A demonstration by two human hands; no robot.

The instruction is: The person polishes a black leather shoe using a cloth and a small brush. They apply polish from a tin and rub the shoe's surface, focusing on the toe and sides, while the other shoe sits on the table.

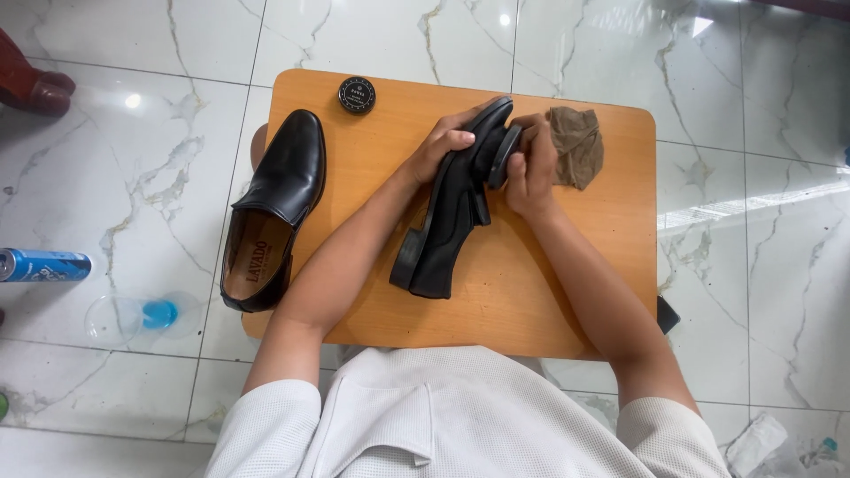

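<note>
Marble floor (620, 53), wooden desk (531, 301) mid-frame. My left hand (438, 146) grips black shoe (447, 226) at centre, tilted on side. Right hand (531, 168) clamps round brush (503, 155) against toe. Polishing stage, I judge; next calls for steady strokes. Second shoe (274, 204) left, tin (357, 95) upper left, cloth (575, 142) right.

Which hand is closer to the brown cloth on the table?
The right hand. It sits just beside the brown cloth, holding a round black brush against the shoe. The left hand grips the shoe's far side, farther from the cloth.
</note>
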